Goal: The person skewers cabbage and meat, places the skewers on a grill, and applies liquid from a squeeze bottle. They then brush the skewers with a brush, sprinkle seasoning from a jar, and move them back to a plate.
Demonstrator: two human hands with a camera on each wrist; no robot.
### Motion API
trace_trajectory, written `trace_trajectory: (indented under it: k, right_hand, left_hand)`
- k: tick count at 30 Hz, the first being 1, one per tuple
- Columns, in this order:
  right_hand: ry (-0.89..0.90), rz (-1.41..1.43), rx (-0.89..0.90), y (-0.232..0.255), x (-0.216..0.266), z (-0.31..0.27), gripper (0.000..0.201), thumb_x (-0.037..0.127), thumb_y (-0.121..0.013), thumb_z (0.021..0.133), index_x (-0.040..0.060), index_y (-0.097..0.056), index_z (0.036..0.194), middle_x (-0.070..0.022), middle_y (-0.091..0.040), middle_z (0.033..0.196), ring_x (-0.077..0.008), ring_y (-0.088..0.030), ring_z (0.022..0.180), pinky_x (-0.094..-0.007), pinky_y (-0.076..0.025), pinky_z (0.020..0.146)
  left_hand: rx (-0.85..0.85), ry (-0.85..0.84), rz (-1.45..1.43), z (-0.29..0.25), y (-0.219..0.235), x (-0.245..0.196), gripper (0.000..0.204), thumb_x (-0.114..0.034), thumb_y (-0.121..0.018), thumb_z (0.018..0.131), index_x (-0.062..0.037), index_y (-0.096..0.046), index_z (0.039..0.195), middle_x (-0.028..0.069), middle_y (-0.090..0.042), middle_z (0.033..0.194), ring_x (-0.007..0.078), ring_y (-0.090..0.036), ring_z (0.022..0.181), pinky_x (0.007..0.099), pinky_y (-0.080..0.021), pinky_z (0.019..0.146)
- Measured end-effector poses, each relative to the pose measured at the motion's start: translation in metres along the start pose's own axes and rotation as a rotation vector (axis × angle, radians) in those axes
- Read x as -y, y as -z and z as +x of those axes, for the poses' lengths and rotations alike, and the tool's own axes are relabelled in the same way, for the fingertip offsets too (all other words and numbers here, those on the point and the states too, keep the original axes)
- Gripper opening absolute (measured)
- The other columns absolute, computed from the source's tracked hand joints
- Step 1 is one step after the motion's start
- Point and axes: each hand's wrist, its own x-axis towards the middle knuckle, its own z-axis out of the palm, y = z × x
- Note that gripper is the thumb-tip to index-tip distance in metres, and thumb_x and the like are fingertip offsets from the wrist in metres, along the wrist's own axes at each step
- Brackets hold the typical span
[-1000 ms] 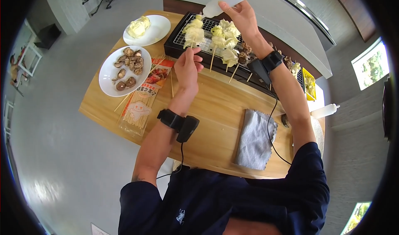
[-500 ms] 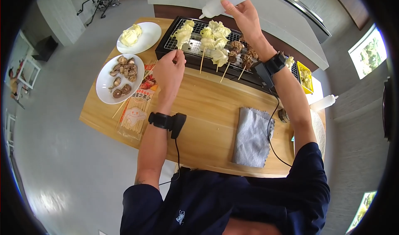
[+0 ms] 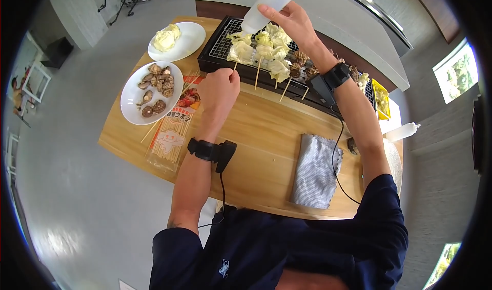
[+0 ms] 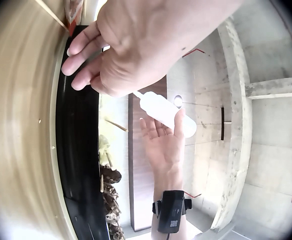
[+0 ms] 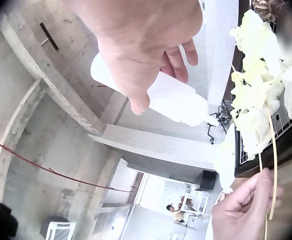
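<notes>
In the head view my left hand (image 3: pixel 219 91) pinches the bare end of a bamboo skewer threaded with cabbage leaves (image 3: pixel 241 52). That skewer lies over the left end of the black grill (image 3: pixel 217 62). My right hand (image 3: pixel 297 27) grips a white squeeze bottle (image 3: pixel 267 7), tilted nozzle down, above the same cabbage. The right wrist view shows the bottle's nozzle (image 5: pixel 212 120) pointing toward the grill side, and the left thumb and fingers (image 5: pixel 243 207) on the stick. Just right of it lies another cabbage skewer (image 3: pixel 279 69), then mushroom skewers (image 3: pixel 299 64).
Left of the grill stand a bowl of mushrooms (image 3: pixel 126 99) and a plate (image 3: pixel 192 40) with cabbage. A packet of skewers (image 3: pixel 169 138) lies beside the bowl. A grey cloth (image 3: pixel 315 172), a second bottle (image 3: pixel 401 132) and a yellow basket (image 3: pixel 380 96) are to the right.
My left hand has turned from palm up to back up, still pinching the skewer, and the cabbage has turned with it. The bottle has shifted left and tilted more steeply downward.
</notes>
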Motion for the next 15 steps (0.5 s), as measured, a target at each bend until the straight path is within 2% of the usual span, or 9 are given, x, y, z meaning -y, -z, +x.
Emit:
trace_trajectory:
  k: [4,6,10,13,15]
  right_hand:
    - [-0.080,-0.196,0.051,-0.009,-0.003,0.009,0.064,0.042,-0.079,0.089,-0.0030,-0.060,0.130,-0.0146,-0.071,0.118,-0.0247,-0.067,0.113,-0.0380,-0.052,0.099]
    - [-0.003,-0.063,-0.039,-0.014,-0.026,0.020,0.064,0.039,-0.080,0.088,-0.0026,-0.057,0.133,-0.0160,-0.070,0.122,-0.0250,-0.066,0.117,-0.0379,-0.051,0.101]
    - [0.045,0.078,-0.024,-0.014,-0.047,0.031,0.065,0.036,-0.080,0.088,-0.0023,-0.055,0.135,-0.0174,-0.070,0.124,-0.0255,-0.065,0.120,-0.0385,-0.051,0.103]
    - [0.057,0.068,-0.033,-0.010,-0.040,0.023,0.066,0.042,-0.080,0.087,-0.0024,-0.059,0.131,-0.0165,-0.071,0.119,-0.0244,-0.068,0.114,-0.0375,-0.053,0.099]
    - [-0.010,-0.148,-0.074,-0.003,-0.032,0.019,0.069,0.052,-0.078,0.085,-0.0018,-0.063,0.126,-0.0150,-0.073,0.112,-0.0228,-0.070,0.104,-0.0361,-0.054,0.092]
  left_hand:
    - [0.041,0.038,-0.080,0.001,-0.004,0.006,0.032,-0.030,-0.063,0.093,-0.0085,-0.065,0.069,0.0076,-0.066,0.062,0.0312,-0.066,0.059,0.0422,-0.049,0.054]
    - [0.052,0.067,-0.064,0.002,0.001,0.002,0.040,-0.038,-0.063,0.095,-0.0085,-0.065,0.068,0.0060,-0.066,0.061,0.0304,-0.067,0.059,0.0413,-0.049,0.056]
    - [0.051,0.063,-0.100,0.005,0.006,0.003,0.049,-0.048,-0.060,0.098,-0.0074,-0.064,0.071,0.0072,-0.067,0.064,0.0307,-0.066,0.059,0.0411,-0.049,0.056]
    - [-0.017,0.138,-0.073,0.008,0.004,0.003,0.054,-0.054,-0.057,0.100,-0.0058,-0.065,0.076,0.0100,-0.068,0.068,0.0312,-0.067,0.060,0.0410,-0.050,0.057]
    - [-0.220,0.013,-0.203,0.010,0.011,-0.004,0.051,-0.050,-0.054,0.102,-0.0054,-0.061,0.078,0.0119,-0.070,0.071,0.0358,-0.068,0.061,0.0457,-0.050,0.056]
